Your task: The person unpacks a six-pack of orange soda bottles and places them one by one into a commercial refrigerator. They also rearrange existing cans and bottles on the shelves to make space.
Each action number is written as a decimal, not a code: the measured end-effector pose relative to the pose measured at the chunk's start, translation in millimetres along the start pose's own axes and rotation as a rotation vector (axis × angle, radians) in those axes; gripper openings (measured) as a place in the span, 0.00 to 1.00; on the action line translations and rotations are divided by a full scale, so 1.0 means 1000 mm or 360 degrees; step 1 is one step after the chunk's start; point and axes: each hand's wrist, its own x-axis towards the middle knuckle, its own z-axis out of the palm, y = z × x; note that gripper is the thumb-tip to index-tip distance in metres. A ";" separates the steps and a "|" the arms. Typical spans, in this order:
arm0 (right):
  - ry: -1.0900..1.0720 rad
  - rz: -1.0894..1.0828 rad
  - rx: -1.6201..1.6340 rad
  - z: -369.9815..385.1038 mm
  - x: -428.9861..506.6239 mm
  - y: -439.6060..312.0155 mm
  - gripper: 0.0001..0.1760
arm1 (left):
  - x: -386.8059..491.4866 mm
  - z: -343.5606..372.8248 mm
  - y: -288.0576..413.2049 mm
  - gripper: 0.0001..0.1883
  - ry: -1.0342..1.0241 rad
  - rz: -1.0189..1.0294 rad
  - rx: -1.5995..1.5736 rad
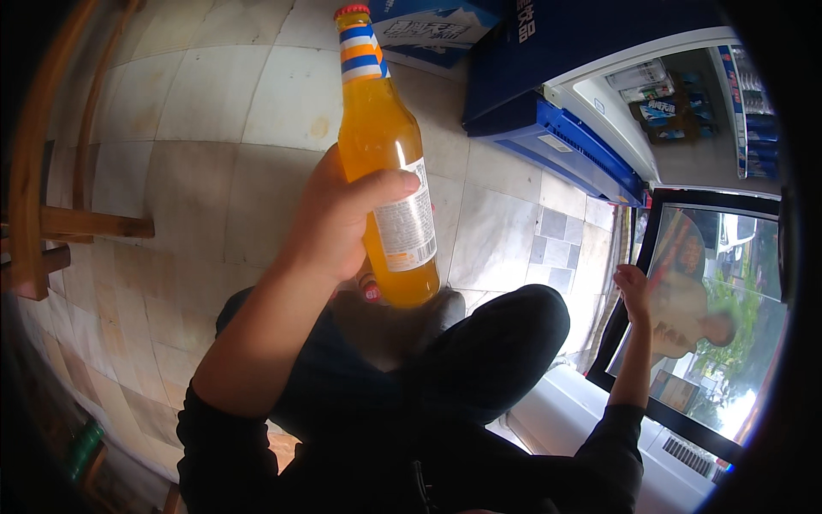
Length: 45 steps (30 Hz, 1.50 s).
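My left hand point(334, 225) grips a glass bottle point(359, 138) of orange drink around its body, thumb lying across the white back label. A red crown cap closes the bottle, and striped blue, white and orange foil wraps its neck. At the right, my right hand point(632, 289) is at the dark-framed edge of a glass cooler door point(713, 283), fingers curled; whether they clasp the frame cannot be made out. The door stands swung out from the drinks cooler point(603, 106). Part of a red-capped item point(370, 289) shows behind the bottle, low near my legs.
Cans and packs of drinks point(674, 106) sit inside the cooler. A blue printed carton point(430, 32) is on the tiled floor point(192, 109) beside it. Wooden furniture legs point(35, 160) rise at the left. A white appliance point(565, 411) lies close to my right arm.
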 end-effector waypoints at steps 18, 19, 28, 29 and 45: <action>0.1215 -0.0183 -0.0872 -0.075 -0.081 0.102 0.07 | 0.002 0.007 -0.017 0.40 0.0594 0.1060 0.1732; 0.1234 -0.0206 -0.0825 -0.076 -0.069 0.107 0.07 | 0.003 0.005 -0.017 0.40 0.0616 0.1101 0.1736; 0.0258 -0.1102 0.0148 0.111 -0.068 -0.256 0.18 | 0.009 0.010 -0.015 0.39 0.0648 0.1555 0.1951; 0.0078 -0.1256 0.0301 0.127 -0.076 -0.301 0.22 | 0.010 0.007 -0.015 0.39 0.0672 0.1596 0.1991; -0.2617 -0.0618 0.1673 0.240 -0.127 -0.382 0.54 | 0.020 0.003 -0.016 0.41 -0.1194 0.0060 -0.0814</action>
